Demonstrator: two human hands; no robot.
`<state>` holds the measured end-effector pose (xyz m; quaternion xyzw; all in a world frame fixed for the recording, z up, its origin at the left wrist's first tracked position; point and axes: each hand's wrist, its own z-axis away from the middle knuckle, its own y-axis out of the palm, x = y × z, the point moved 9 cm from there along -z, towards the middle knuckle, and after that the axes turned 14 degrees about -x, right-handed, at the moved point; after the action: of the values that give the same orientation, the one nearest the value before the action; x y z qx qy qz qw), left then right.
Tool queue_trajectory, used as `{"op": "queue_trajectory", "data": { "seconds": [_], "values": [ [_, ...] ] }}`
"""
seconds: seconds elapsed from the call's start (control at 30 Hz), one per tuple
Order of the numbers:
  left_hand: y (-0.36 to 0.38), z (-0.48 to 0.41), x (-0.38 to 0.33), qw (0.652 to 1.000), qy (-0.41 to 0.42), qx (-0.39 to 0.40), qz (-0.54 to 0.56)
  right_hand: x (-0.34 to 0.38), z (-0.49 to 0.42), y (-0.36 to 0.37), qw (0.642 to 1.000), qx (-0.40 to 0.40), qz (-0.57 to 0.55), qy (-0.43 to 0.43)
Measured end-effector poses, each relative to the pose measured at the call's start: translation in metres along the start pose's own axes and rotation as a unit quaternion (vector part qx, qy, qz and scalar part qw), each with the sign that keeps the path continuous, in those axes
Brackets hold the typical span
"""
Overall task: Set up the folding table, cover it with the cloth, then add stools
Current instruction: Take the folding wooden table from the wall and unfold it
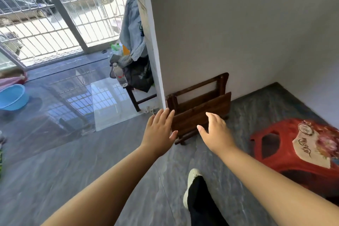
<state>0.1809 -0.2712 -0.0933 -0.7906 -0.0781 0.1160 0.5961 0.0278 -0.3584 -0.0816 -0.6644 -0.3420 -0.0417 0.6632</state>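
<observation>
Brown wooden folding table [192, 117] leans on wall [220, 33]; left hand [159, 132], right hand [214, 132]: grip wide

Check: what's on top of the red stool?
A floral printed cloth lies on the seat of the red plastic stool; anything beneath the cloth is hidden.

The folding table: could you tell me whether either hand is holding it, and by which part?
Nothing is held. The left hand and right hand reach toward the folding table with fingers straight, gripping no part.
</observation>
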Motion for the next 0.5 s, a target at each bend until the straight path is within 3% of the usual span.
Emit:
{"op": "queue_trajectory", "data": {
  "seconds": [0.5],
  "values": [
    [0.190,-0.160,0.069,0.991,-0.023,0.131,-0.001,-0.054,-0.219,0.175,0.995,0.075,-0.029,0.052]
  ]
}}
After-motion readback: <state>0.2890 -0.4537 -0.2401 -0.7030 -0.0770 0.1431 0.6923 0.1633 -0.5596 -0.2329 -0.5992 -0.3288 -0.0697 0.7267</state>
